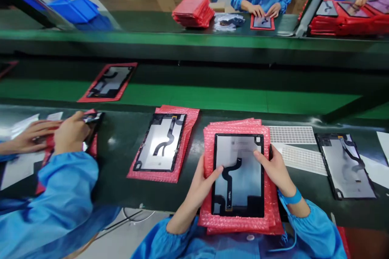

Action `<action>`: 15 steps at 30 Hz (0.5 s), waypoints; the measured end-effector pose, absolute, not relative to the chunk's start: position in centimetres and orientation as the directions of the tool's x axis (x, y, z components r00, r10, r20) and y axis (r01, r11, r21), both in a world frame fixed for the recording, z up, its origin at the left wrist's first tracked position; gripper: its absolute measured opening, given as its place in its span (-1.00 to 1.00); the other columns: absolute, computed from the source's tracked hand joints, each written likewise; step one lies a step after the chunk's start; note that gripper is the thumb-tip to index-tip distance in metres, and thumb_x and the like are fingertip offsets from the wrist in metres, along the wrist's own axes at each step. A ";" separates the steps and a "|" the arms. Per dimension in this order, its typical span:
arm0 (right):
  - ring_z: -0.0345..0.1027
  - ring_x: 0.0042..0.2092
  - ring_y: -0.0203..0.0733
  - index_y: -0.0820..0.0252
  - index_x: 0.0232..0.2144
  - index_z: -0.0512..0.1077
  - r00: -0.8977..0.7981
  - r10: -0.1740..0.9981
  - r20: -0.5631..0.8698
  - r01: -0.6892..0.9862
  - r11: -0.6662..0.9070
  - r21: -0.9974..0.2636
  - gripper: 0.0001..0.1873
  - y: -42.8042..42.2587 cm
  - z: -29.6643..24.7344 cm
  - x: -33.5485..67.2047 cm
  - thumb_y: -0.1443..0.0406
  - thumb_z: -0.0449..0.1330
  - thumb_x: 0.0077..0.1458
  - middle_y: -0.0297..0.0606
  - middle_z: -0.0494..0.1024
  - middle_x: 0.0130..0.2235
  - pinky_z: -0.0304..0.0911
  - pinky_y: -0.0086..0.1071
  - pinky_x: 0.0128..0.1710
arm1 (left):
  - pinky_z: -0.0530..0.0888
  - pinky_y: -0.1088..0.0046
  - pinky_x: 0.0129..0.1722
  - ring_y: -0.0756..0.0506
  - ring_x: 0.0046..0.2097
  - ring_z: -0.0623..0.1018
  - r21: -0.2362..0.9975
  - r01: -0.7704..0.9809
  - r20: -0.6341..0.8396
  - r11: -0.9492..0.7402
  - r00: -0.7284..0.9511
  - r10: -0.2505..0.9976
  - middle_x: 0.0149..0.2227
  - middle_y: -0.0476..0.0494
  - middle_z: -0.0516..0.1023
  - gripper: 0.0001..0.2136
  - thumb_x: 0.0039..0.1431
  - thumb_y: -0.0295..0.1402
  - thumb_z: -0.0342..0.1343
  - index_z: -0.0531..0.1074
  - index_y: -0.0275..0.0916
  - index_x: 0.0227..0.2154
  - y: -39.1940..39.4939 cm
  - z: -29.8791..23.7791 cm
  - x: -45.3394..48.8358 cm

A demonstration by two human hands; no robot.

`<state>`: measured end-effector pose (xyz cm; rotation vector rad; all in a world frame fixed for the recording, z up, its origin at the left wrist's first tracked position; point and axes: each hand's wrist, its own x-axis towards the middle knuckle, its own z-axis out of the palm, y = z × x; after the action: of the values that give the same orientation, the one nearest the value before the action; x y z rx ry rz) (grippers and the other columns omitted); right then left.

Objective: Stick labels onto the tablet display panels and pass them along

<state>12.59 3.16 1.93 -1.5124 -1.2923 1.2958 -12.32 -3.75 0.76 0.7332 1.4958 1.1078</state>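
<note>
A tablet screen panel (238, 174) with a black flex cable lies face down on a stack of red bubble-wrap bags (237, 218) at the table's near edge. My left hand (202, 180) grips the panel's left edge, thumb resting on its back. My right hand (273, 166) holds the right edge, thumb pressed on the panel's upper right; a blue strap circles that wrist.
A second panel on a red bag (162, 143) lies to the left, a bare panel (346, 166) to the right beside white label sheets (291, 135). A co-worker's hands (60, 131) work at the left. Another panel (109, 81) rides the green conveyor. People sit across.
</note>
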 end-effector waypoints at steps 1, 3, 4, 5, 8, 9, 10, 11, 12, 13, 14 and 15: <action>0.59 -0.04 0.11 0.16 -0.02 0.57 -0.018 0.976 -0.216 0.202 -0.208 -0.957 -0.47 2.9 2.2 12.2 -0.10 0.41 0.18 -0.14 0.72 -0.05 0.45 -0.09 0.02 | 0.52 0.17 0.28 -0.33 0.27 0.59 0.897 -0.179 -0.438 0.403 -0.247 0.864 0.25 -0.25 0.60 -0.20 0.05 -0.02 0.51 0.39 -0.13 0.31 -3.7 1.0 -12.6; 0.57 -0.09 0.07 0.16 -0.08 0.58 -0.019 0.976 -0.218 0.166 -0.212 -0.963 -0.51 2.6 2.4 11.4 -0.10 0.40 0.20 -0.16 0.72 -0.11 0.45 -0.12 -0.02 | 0.60 0.17 0.15 -0.37 0.16 0.66 0.841 -0.270 -0.528 0.468 -0.223 0.820 0.14 -0.31 0.67 -0.18 -0.06 -0.01 0.57 0.45 -0.21 0.24 -3.3 1.4 -13.5; 0.57 -0.09 0.06 0.17 -0.09 0.58 -0.023 0.975 -0.222 0.145 -0.216 -0.966 -0.51 2.6 2.4 10.9 -0.10 0.39 0.22 -0.17 0.71 -0.12 0.46 -0.13 -0.03 | 0.63 0.18 0.07 -0.38 0.09 0.70 0.821 -0.278 -0.557 0.499 -0.198 0.807 0.08 -0.35 0.70 -0.19 -0.11 0.00 0.58 0.50 -0.27 0.17 -2.9 1.6 -13.9; 0.57 -0.08 0.06 0.17 -0.08 0.58 -0.026 0.974 -0.224 0.125 -0.219 -0.968 -0.51 2.6 2.3 10.6 -0.10 0.38 0.23 -0.17 0.71 -0.12 0.46 -0.14 -0.03 | 0.64 0.19 0.02 -0.39 0.03 0.72 0.814 -0.260 -0.569 0.519 -0.183 0.801 0.02 -0.37 0.72 -0.23 -0.14 0.01 0.60 0.55 -0.32 0.09 -2.5 1.7 -14.4; 0.58 -0.07 0.06 0.19 -0.05 0.59 -0.067 0.973 -0.221 0.121 -0.212 -0.970 -0.47 3.5 2.0 10.6 -0.13 0.34 0.25 -0.17 0.72 -0.11 0.49 -0.15 -0.04 | 0.65 0.24 -0.03 -0.39 -0.01 0.73 0.851 -0.143 -0.526 0.506 -0.202 0.826 -0.05 -0.37 0.74 -0.31 -0.17 0.01 0.61 0.62 -0.35 -0.05 -1.0 2.0 -15.3; 0.59 -0.08 0.07 0.19 -0.05 0.60 -0.083 0.974 -0.210 0.157 -0.196 -0.968 -0.46 4.0 1.9 11.1 -0.14 0.30 0.29 -0.16 0.73 -0.13 0.50 -0.14 -0.05 | 0.65 0.24 0.00 -0.39 0.02 0.72 0.865 -0.119 -0.503 0.488 -0.211 0.838 -0.04 -0.36 0.74 -0.31 -0.18 0.00 0.61 0.63 -0.34 -0.03 -0.6 2.0 -15.5; 0.60 -0.09 0.08 0.19 -0.05 0.61 -0.081 0.980 -0.180 0.224 -0.158 -0.962 -0.46 4.6 1.8 11.8 -0.15 0.26 0.32 -0.15 0.73 -0.13 0.51 -0.13 -0.04 | 0.64 0.24 0.02 -0.39 0.06 0.71 0.873 -0.112 -0.488 0.475 -0.215 0.846 -0.01 -0.35 0.74 -0.30 -0.18 -0.01 0.61 0.63 -0.33 -0.01 -0.2 2.0 -15.6; 0.61 -0.07 0.10 0.19 -0.05 0.63 -0.059 0.990 -0.125 0.325 -0.099 -0.940 -0.45 5.2 1.7 12.9 -0.15 0.21 0.36 -0.12 0.74 -0.10 0.51 -0.10 -0.02 | 0.64 0.24 0.05 -0.40 0.09 0.70 0.874 -0.121 -0.486 0.471 -0.211 0.848 0.02 -0.35 0.73 -0.28 -0.18 -0.02 0.61 0.62 -0.32 0.03 0.0 2.0 -15.7; 0.62 -0.04 0.13 0.19 -0.03 0.64 -0.027 0.998 -0.053 0.456 -0.036 -0.889 -0.45 5.8 1.5 14.1 -0.14 0.17 0.40 -0.08 0.73 -0.03 0.52 -0.07 0.00 | 0.65 0.22 0.05 -0.40 0.09 0.70 0.866 -0.145 -0.500 0.479 -0.206 0.841 0.04 -0.35 0.73 -0.25 -0.18 -0.02 0.61 0.61 -0.31 0.06 0.2 2.0 -15.8; 0.61 0.02 0.17 0.18 0.03 0.64 0.008 1.000 0.030 0.604 0.019 -0.796 -0.45 6.3 1.2 15.4 -0.12 0.16 0.41 -0.03 0.70 0.09 0.52 -0.03 0.02 | 0.66 0.20 0.03 -0.41 0.07 0.71 0.850 -0.178 -0.524 0.495 -0.203 0.827 0.04 -0.35 0.73 -0.23 -0.19 -0.03 0.61 0.59 -0.31 0.09 0.3 1.9 -15.9; 0.60 0.07 0.23 0.18 0.10 0.62 0.027 0.995 0.093 0.745 0.042 -0.666 -0.45 6.7 0.9 16.8 -0.10 0.16 0.42 0.02 0.62 0.23 0.53 0.00 0.01 | 0.68 0.19 0.00 -0.41 0.04 0.73 0.832 -0.213 -0.551 0.512 -0.203 0.810 0.02 -0.34 0.74 -0.21 -0.19 -0.05 0.60 0.57 -0.30 0.12 0.3 1.8 -16.0; 0.60 0.09 0.27 0.17 0.18 0.60 0.035 0.993 0.117 0.853 0.031 -0.521 -0.44 7.0 0.4 18.0 -0.08 0.16 0.43 0.06 0.51 0.35 0.55 0.02 -0.04 | 0.69 0.17 -0.04 -0.40 -0.01 0.74 0.812 -0.246 -0.577 0.529 -0.203 0.791 -0.01 -0.33 0.75 -0.20 -0.19 -0.06 0.60 0.56 -0.30 0.14 0.3 1.8 -16.1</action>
<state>18.05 7.01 0.42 -1.8662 -1.8624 0.4076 -16.13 0.32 1.79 0.4940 1.4900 1.0136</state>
